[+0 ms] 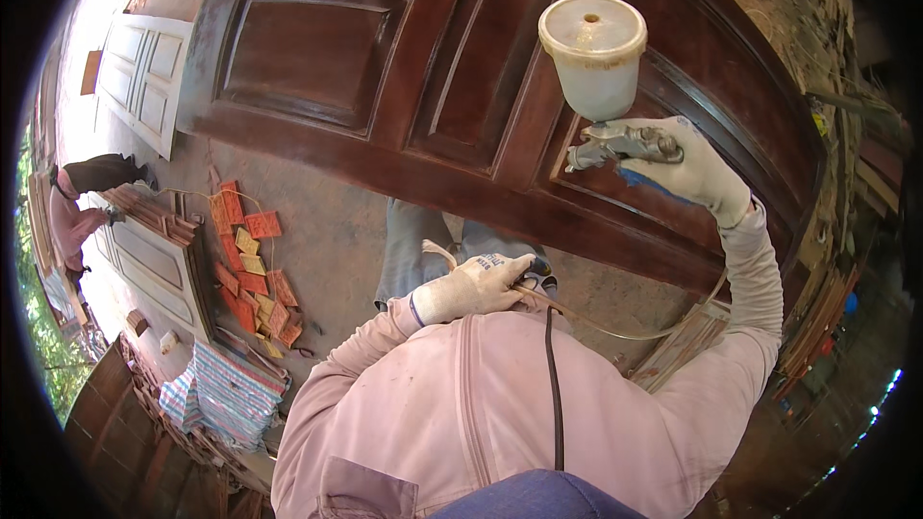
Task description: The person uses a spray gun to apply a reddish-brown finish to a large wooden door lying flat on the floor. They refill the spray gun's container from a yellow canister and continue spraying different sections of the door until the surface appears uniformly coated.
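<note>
My right hand [687, 168], in a white work glove with blue on it, grips a metal spray gun [630, 143] over the right part of a large dark-brown panelled wooden door [394, 139]. On top of the gun sits a whitish plastic paint cup [596, 77] with a lid that has a small hole in the middle. Close to my body, my gloved left hand [476, 286] is closed around a pale hose [577, 319]. The hose curves off to the right under my right arm. The door's brown surface looks glossy, and its panels have raised mouldings.
Orange and yellow blocks [252, 264] lie scattered on the floor to the left. Beyond them a person in pink [77, 216] bends near pale panelled doors [154, 269]. A striped cloth [226, 394] is at lower left; wooden strips [817, 327] are stacked at right.
</note>
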Demonstrator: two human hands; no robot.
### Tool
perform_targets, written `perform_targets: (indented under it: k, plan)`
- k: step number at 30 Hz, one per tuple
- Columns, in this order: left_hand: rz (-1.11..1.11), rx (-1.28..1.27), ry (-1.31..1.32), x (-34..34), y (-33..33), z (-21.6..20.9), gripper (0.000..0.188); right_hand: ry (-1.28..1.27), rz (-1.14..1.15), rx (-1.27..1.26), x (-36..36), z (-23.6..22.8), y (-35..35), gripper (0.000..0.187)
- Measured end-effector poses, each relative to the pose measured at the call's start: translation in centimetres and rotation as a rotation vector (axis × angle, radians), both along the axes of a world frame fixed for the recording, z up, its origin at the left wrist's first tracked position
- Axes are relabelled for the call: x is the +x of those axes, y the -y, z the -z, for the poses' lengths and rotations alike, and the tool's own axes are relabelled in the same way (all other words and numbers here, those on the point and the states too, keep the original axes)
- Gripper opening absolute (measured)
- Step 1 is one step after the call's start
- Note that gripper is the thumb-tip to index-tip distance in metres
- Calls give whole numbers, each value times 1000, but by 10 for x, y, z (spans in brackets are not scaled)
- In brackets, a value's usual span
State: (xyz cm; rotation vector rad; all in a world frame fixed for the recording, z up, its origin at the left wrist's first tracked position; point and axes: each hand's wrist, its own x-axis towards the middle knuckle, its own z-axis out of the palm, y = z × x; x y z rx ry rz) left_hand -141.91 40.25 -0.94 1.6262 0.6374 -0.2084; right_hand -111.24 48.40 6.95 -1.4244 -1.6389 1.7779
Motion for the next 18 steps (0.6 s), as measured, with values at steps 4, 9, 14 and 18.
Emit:
perform_targets:
  k: [4, 9, 14, 18]
  plan:
    - [-52, 123, 73, -3, 14, 0, 40, 126, 193, 289, 20, 16, -25, 37]
    - [-72, 120, 133, -13, 21, 39, 43, 363, 694, 462, 42, 23, -103, 33]
    - [-88, 160, 161, -32, 13, 64, 49, -66, 958, 481, 53, 32, -195, 27]
    - [-28, 170, 186, -50, -10, 68, 50, -59, 1015, 445, 67, 41, -242, 25]
